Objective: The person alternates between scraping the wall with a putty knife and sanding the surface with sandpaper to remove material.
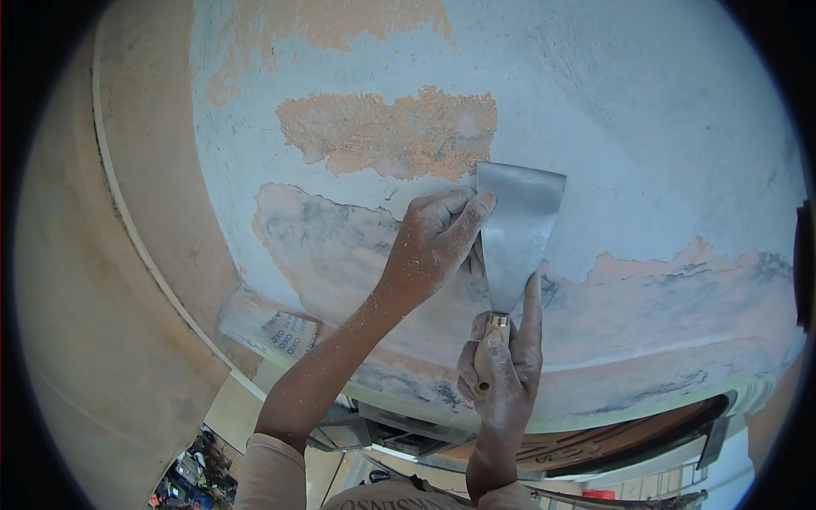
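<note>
My right hand [510,361] is wrapped round the pale handle of a wide putty knife [520,225], its index finger stretched along the blade's right side. The metal blade points up, in front of the wall. My left hand [440,225] is closed at the blade's left edge, thumb against the metal and other fingers partly hidden behind it. Whitish dust coats both hands. Just beyond the blade, the pale blue painted wall [646,178] has a rough, peeled orange patch [391,132]. Below that lies a larger bared area [340,242] with grey and pinkish stains.
A printed sheet that looks like sandpaper backing [293,331] rests on a ledge at the lower left. A brown wall [110,280] with a pale strip [140,234] curves along the left. Below are a carved wooden panel [595,450] and a cluttered heap of things [195,476].
</note>
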### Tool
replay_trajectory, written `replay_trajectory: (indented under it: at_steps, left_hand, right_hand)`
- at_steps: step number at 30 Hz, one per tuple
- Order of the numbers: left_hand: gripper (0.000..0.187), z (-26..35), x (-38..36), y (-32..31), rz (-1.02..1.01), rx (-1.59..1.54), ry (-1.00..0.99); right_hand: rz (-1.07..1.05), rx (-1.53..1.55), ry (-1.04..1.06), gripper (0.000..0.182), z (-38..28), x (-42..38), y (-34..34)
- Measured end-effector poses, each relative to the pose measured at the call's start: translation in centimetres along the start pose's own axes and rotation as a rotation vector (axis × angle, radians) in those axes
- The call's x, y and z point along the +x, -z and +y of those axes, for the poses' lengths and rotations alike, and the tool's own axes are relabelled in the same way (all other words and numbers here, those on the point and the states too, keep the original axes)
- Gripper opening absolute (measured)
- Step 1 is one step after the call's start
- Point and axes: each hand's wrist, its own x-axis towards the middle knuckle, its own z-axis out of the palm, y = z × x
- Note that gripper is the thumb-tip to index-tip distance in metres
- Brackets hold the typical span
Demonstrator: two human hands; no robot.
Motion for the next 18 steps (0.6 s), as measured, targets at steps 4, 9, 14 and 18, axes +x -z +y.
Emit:
replay_trajectory:
  at_steps: [4,9,14,18]
  left_hand:
    - [0.042,1.0,-0.3,-0.3,-0.03,-0.047,0.06]
    - [0.042,0.5,-0.1,-0.4,-0.033,-0.082,0.063]
    - [0.043,1.3,0.2,-0.2,-0.092,-0.145,0.162]
    - [0.045,0.4,0.1,-0.2,-0.103,-0.115,0.114]
  right_hand:
    - [-0.036,-0.018,0.026,0.067,0.3,-0.6,0.7]
    - [0.007,-0.016,0.049,0.069,0.3,-0.7,0.6]
    - [0.017,-0.044,0.054,0.068,0.1,-0.7,0.8]
    - [0.045,-0.147,0.052,0.068,-0.4,-1.0,0.1]
